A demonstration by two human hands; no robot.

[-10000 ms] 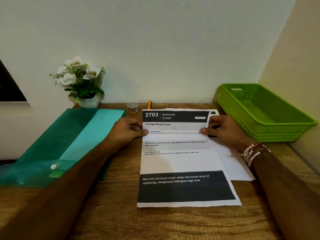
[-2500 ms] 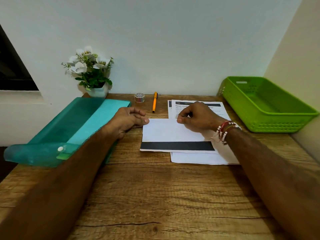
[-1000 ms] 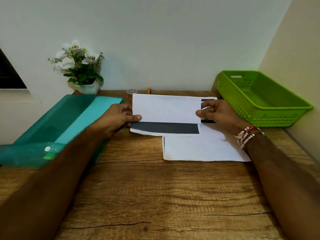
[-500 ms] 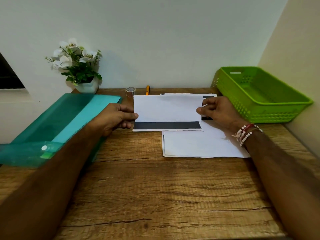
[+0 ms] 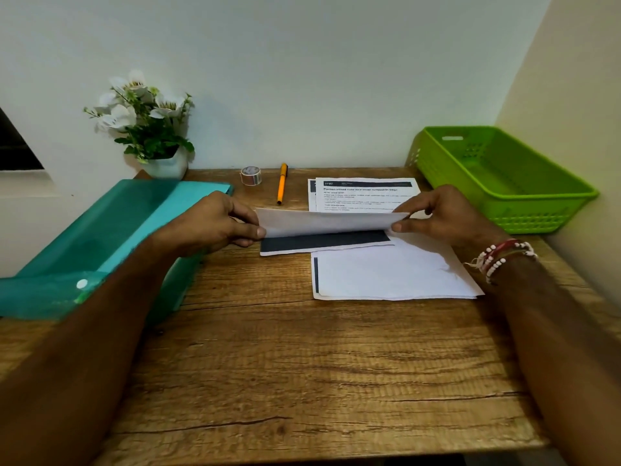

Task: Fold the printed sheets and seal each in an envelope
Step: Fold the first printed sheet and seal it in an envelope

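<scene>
Both hands pinch folded sheet [image 5: 331,223] ends: left hand [image 5: 215,223], right hand [image 5: 440,216]; long axis crosswise, flap apparently half-lowered.

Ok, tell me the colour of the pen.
The pen is orange; head view shows it best.

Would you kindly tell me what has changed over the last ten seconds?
The printed sheet, flat ten seconds ago, is now folded; the left hand and right hand pinch its ends, bringing the white flap towards the person over the black band. Unmoved: pen, tape roll, paper stack, green basket.
</scene>
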